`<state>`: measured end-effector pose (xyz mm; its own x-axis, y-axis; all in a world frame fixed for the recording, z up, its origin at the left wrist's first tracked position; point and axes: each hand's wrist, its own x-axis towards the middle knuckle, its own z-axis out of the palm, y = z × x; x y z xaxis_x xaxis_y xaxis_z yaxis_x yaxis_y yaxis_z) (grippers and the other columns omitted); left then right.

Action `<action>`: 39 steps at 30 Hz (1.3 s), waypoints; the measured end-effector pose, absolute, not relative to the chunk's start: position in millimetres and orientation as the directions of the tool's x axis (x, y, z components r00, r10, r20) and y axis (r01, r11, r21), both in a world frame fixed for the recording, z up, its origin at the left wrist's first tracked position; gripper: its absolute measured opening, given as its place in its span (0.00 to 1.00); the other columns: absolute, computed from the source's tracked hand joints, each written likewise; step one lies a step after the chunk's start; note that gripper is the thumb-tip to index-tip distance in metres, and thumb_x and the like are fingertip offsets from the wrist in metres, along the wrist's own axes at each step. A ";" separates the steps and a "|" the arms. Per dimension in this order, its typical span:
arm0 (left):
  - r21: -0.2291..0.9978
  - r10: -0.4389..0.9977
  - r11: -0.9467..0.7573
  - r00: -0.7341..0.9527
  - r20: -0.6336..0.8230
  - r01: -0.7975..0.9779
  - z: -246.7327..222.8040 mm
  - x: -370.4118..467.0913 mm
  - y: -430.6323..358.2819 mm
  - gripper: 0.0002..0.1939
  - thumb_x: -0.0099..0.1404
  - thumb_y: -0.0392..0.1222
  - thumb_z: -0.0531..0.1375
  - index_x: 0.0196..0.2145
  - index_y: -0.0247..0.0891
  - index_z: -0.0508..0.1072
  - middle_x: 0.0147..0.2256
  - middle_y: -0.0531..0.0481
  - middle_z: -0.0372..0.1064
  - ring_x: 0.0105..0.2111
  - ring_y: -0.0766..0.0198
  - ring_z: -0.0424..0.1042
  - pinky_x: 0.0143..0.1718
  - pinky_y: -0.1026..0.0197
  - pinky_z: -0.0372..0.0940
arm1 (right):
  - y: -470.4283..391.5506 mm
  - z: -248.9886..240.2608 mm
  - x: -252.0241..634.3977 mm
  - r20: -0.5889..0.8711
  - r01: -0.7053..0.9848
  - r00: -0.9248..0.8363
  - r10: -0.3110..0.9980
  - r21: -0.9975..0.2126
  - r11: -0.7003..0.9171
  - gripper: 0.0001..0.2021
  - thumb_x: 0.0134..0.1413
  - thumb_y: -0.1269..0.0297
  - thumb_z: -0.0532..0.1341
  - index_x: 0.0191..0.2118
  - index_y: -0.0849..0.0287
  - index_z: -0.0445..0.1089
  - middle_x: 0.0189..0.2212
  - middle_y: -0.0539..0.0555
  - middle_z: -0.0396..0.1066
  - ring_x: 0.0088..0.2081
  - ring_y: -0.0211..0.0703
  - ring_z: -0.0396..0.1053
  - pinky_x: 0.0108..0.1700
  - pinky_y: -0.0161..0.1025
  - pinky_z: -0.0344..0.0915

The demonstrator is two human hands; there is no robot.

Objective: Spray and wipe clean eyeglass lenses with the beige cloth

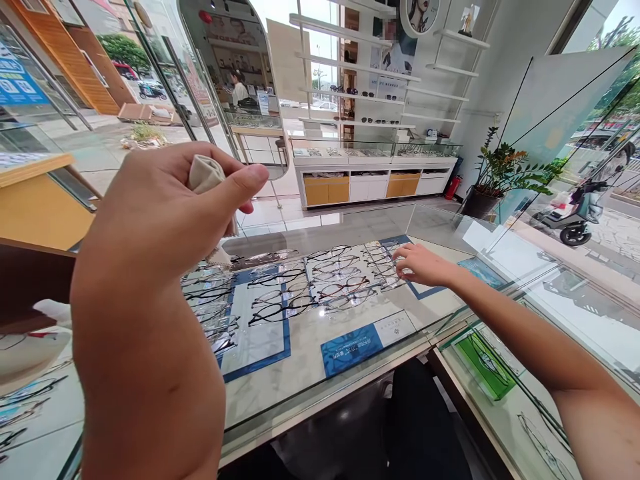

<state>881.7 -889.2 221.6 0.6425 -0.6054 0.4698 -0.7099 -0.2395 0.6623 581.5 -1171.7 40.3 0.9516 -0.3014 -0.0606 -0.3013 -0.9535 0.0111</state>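
Close to the camera, my left hand (165, 200) is closed around a crumpled beige cloth (206, 175); the cloth's lower end hangs out beneath the fingers. Farther off on the right, my right hand (424, 264) reaches over the end of the eyeglasses rows, its fingers bent but apart. Its fingertips are at a pair of eyeglasses (383, 272); whether they touch it I cannot tell. Several rows of eyeglasses (283, 310) lie on the marble-patterned counter (305, 380), partly over blue-and-white display cards (257, 353). My left forearm hides part of the left rows.
A blue-and-white card (367, 343) lies near the counter's front edge. At the right, a lower glass case (500, 400) holds a green block (493, 373) and more eyeglasses. Beyond stand a tall mirror (240, 73), a potted plant (480, 200) and shelves (370, 67) with sunglasses.
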 end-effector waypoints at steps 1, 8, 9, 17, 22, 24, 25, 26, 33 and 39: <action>0.662 -0.607 -0.241 0.642 0.468 -0.710 222.1 881.4 -888.9 0.30 0.60 0.69 0.64 0.36 0.36 0.78 0.22 0.59 0.54 0.22 0.72 0.67 0.35 0.50 0.75 | -1171.6 42.7 581.4 -0.058 -0.299 0.953 -0.298 -0.004 -0.954 0.04 0.66 0.66 0.69 0.40 0.53 0.84 0.61 0.61 0.77 0.64 0.64 0.69 0.60 0.55 0.63; 0.664 -0.620 -0.205 0.621 0.481 -0.719 224.6 874.2 -889.0 0.27 0.60 0.67 0.65 0.34 0.36 0.79 0.20 0.59 0.56 0.20 0.73 0.63 0.35 0.55 0.71 | -1193.7 66.5 621.2 0.065 -0.528 0.849 -0.525 0.048 -0.848 0.11 0.71 0.63 0.64 0.49 0.55 0.85 0.53 0.66 0.80 0.55 0.63 0.73 0.54 0.51 0.66; 0.663 -0.625 -0.201 0.616 0.480 -0.721 224.5 873.5 -889.0 0.27 0.60 0.67 0.65 0.34 0.36 0.79 0.19 0.59 0.57 0.20 0.72 0.63 0.35 0.57 0.70 | -1199.4 65.4 632.3 0.044 -0.560 0.828 -0.558 0.084 -0.824 0.12 0.71 0.64 0.64 0.50 0.56 0.86 0.52 0.67 0.80 0.55 0.64 0.72 0.54 0.50 0.65; 0.705 -0.620 -0.207 0.649 0.442 -0.678 225.7 871.2 -887.1 0.21 0.60 0.61 0.70 0.32 0.39 0.79 0.19 0.57 0.61 0.16 0.71 0.60 0.22 0.68 0.55 | -1227.6 40.2 688.7 -0.036 -0.650 0.758 -0.651 0.034 -0.759 0.07 0.58 0.71 0.72 0.39 0.53 0.88 0.42 0.62 0.87 0.48 0.58 0.81 0.58 0.51 0.67; 0.703 -0.654 -0.122 0.589 0.474 -0.701 219.2 871.4 -886.0 0.23 0.60 0.64 0.70 0.32 0.38 0.79 0.17 0.57 0.61 0.14 0.72 0.57 0.22 0.68 0.50 | -1224.1 61.3 690.4 0.090 -0.722 0.674 -0.733 -0.129 -0.680 0.07 0.63 0.67 0.68 0.41 0.54 0.86 0.39 0.58 0.86 0.44 0.54 0.81 0.47 0.43 0.70; 0.705 -0.665 -0.097 0.572 0.479 -0.703 217.3 868.9 -884.1 0.22 0.61 0.62 0.70 0.33 0.38 0.79 0.18 0.57 0.62 0.14 0.72 0.58 0.23 0.68 0.51 | -1212.8 72.2 691.5 0.164 -0.704 0.657 -0.736 -0.214 -0.677 0.12 0.70 0.61 0.62 0.49 0.54 0.83 0.40 0.57 0.86 0.44 0.51 0.81 0.44 0.41 0.71; 0.710 -0.671 -0.078 0.563 0.482 -0.700 216.7 867.5 -883.8 0.21 0.62 0.61 0.70 0.33 0.39 0.78 0.19 0.56 0.63 0.15 0.71 0.58 0.22 0.68 0.51 | -1204.1 76.2 693.7 0.213 -0.659 0.661 -0.719 -0.293 -0.692 0.15 0.72 0.59 0.59 0.53 0.55 0.81 0.40 0.56 0.86 0.43 0.49 0.81 0.44 0.41 0.71; 0.718 -0.680 -0.057 0.553 0.481 -0.694 216.0 866.2 -884.7 0.20 0.62 0.60 0.70 0.33 0.39 0.77 0.19 0.56 0.63 0.15 0.71 0.58 0.20 0.67 0.50 | -1193.5 79.1 697.3 0.272 -0.578 0.670 -0.691 -0.393 -0.715 0.16 0.73 0.59 0.57 0.55 0.55 0.79 0.41 0.55 0.86 0.43 0.48 0.81 0.44 0.40 0.72; 0.823 -0.708 0.121 0.533 0.463 -0.554 165.3 886.2 -930.2 0.20 0.63 0.60 0.69 0.31 0.41 0.73 0.22 0.54 0.67 0.18 0.68 0.60 0.18 0.64 0.54 | -1111.3 73.1 744.0 0.606 0.103 0.609 -0.511 -0.699 -0.707 0.15 0.68 0.65 0.56 0.51 0.53 0.80 0.48 0.55 0.85 0.44 0.48 0.79 0.48 0.43 0.72; 0.935 -0.710 0.166 0.619 0.335 -0.314 67.6 910.6 -941.2 0.21 0.64 0.61 0.69 0.34 0.39 0.75 0.27 0.53 0.71 0.18 0.71 0.57 0.19 0.64 0.51 | -1093.7 47.3 754.8 0.594 0.189 0.661 -0.459 -0.724 -0.664 0.18 0.67 0.65 0.55 0.50 0.54 0.84 0.51 0.56 0.85 0.44 0.49 0.80 0.51 0.46 0.72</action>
<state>910.6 -941.2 67.6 0.6192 -0.7102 0.3349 -0.3145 0.1665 0.9345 754.8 -1093.7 47.3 0.6607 -0.4595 0.5936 0.1886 -0.6637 -0.7238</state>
